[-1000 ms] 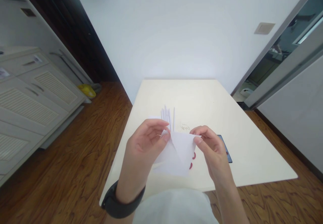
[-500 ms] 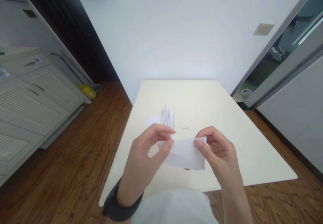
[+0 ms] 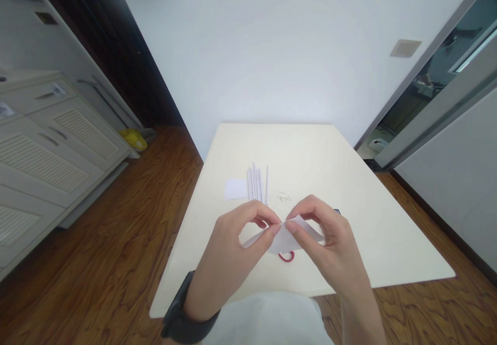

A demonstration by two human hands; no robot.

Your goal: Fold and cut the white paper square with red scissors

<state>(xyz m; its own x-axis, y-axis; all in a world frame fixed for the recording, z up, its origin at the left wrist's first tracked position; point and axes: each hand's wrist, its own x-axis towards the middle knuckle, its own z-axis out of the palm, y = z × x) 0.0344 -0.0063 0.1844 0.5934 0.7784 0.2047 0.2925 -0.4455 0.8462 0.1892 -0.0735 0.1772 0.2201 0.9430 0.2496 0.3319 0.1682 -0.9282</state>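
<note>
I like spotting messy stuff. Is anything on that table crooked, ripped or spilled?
Nothing stands out. Both hands, left and right, pinch a white paper piece above the table. The thin white sticks lie together beside a small paper square. No spill or tear shows.

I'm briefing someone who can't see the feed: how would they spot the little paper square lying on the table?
Start at the cream table. Beyond the left hand stands a row of thin white paper sticks. The small white paper square lies flat just left of them; unlike the paper piece pinched in both hands, nobody touches it.
</note>
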